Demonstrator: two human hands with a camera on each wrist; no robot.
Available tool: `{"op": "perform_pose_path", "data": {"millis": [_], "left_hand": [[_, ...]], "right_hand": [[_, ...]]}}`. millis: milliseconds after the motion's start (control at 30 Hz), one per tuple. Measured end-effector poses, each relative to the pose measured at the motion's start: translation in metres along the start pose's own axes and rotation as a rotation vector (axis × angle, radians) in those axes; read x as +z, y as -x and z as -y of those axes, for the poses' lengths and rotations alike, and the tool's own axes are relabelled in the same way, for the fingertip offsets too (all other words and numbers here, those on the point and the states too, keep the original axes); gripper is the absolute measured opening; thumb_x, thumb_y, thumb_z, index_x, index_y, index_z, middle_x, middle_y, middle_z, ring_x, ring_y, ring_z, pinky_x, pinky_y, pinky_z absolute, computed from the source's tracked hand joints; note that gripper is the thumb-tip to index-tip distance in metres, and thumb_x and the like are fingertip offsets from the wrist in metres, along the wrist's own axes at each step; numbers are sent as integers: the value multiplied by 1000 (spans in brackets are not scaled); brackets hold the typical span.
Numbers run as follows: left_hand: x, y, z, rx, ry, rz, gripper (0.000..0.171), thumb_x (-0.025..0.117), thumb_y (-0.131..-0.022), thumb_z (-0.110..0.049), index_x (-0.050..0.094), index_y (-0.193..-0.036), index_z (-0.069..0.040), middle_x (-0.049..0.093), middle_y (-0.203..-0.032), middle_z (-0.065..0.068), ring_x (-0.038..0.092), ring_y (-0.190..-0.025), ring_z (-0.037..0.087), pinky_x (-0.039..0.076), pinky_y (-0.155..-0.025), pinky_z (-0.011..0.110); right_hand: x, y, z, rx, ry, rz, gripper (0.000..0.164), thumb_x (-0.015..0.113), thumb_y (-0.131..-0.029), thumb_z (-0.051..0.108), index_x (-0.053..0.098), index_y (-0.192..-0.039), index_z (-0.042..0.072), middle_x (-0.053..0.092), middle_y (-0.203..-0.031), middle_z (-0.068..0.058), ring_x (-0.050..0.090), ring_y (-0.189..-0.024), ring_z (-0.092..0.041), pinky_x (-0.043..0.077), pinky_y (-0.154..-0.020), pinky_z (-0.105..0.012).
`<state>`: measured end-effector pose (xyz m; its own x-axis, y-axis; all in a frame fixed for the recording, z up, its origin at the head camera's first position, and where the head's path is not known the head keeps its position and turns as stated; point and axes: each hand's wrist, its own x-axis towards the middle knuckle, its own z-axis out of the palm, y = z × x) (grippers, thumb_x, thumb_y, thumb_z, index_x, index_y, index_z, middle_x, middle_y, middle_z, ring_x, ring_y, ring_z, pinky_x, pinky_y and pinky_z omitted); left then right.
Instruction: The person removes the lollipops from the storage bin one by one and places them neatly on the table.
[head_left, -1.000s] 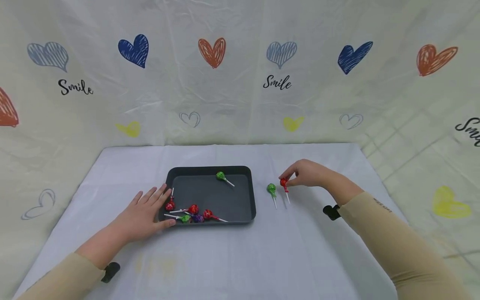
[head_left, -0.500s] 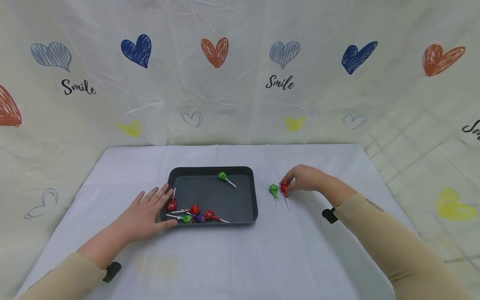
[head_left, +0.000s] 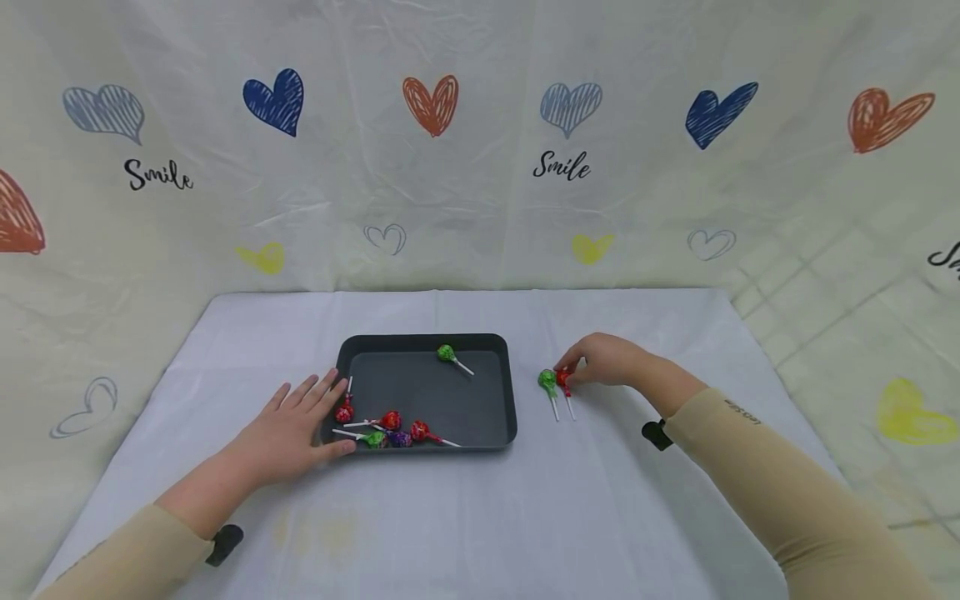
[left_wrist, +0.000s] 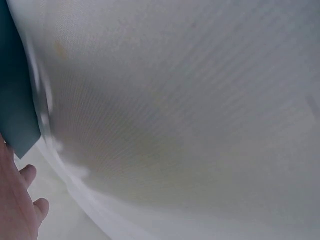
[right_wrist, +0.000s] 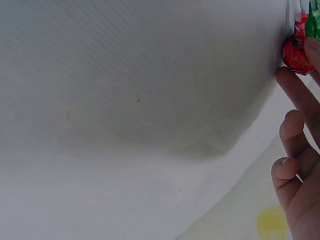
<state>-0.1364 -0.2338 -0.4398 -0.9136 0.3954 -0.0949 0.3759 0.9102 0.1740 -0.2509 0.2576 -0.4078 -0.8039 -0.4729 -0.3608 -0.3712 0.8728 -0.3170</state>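
In the head view my right hand (head_left: 609,360) pinches a red lollipop (head_left: 564,379) by its wrapped head, right beside a green lollipop (head_left: 547,380) on the cloth. The right wrist view shows the red lollipop (right_wrist: 296,54) between thumb and fingertip, the green one (right_wrist: 313,24) against it. My left hand (head_left: 281,433) lies with spread, straight fingers on the left edge of a dark grey tray (head_left: 435,392). By that hand, in the tray, are red lollipops (head_left: 344,413), a green one (head_left: 374,439) and a purple one (head_left: 401,438).
Another green lollipop (head_left: 446,353) lies near the tray's back edge, and a red one (head_left: 420,430) near its front. White cloth (head_left: 450,525) covers the table. Behind it hangs a pale curtain (head_left: 480,208) printed with hearts.
My right hand has moved slightly left and toward me with the red lollipop, bringing it up beside the green one. The left hand stays on the tray.
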Motion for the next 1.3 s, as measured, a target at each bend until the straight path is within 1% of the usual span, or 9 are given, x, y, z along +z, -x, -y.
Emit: {"op": "perform_pose_path", "data": {"millis": [167,300,433,567,633,733,900,1100,1300], "left_hand": [[-1,0,-2,-15,1,19,104,55,-83,-77,27,-157,-10,19,-164,13,17,-148,42,9,-116,65],[1,1,1,-14,-13,16,105,53,-82,-78,27,-157,-10,19,-164,13,17,-148,42,9,-116,64],[1,1,2,-3,-7,-1,104,52,-83,-78,26,-158,-11,18,-164,12,18,-147,42,9,-116,65],[0,2,2,1,13,-6,104,54,-83,-77,27,-157,-10,19,-164,13,18,-147,43,9,-116,65],[0,2,3,-4,5,-3,104,53,-83,-78,27,-157,-10,19,-164,13,18,-147,43,10,-116,65],[1,1,5,-6,-2,4,105,51,-83,-80,25,-158,-10,18,-164,12,18,-147,42,9,-116,65],[3,1,7,-11,-16,20,107,47,-83,-82,23,-159,-11,15,-165,12,16,-148,42,8,-116,65],[-1,2,4,-9,1,6,103,55,-84,-76,26,-157,-9,18,-164,13,18,-147,43,9,-116,65],[-5,2,-3,-11,-21,31,102,55,-85,-75,25,-158,-10,17,-165,13,17,-148,42,10,-116,65]], "right_hand": [[-3,2,0,5,-13,-16,30,71,-91,20,74,-121,23,70,-106,5,59,-101,-20,54,-84,-37],[-9,3,4,0,-20,-35,29,72,-91,25,74,-120,24,69,-105,5,59,-95,-20,54,-78,-34],[-17,4,9,-17,-17,-40,30,73,-91,25,74,-121,23,69,-105,6,59,-95,-20,53,-75,-32],[-24,2,16,-47,-32,-45,31,73,-91,23,73,-122,21,70,-105,5,60,-96,-20,54,-77,-33],[-26,0,21,-60,-42,-46,32,74,-90,23,73,-122,21,70,-105,7,61,-95,-19,53,-80,-34],[-28,-5,31,-81,-45,-40,33,75,-90,26,73,-122,22,70,-104,9,62,-94,-17,53,-81,-34],[-32,-19,51,-137,-30,-35,34,76,-89,29,73,-122,22,70,-103,11,61,-91,-15,52,-78,-31],[-37,-38,78,-215,-7,-46,35,76,-89,28,72,-123,21,71,-102,12,62,-91,-14,52,-79,-32],[-39,-55,101,-222,36,-31,35,75,-90,29,72,-124,21,70,-101,12,62,-95,-11,52,-82,-31]]}}
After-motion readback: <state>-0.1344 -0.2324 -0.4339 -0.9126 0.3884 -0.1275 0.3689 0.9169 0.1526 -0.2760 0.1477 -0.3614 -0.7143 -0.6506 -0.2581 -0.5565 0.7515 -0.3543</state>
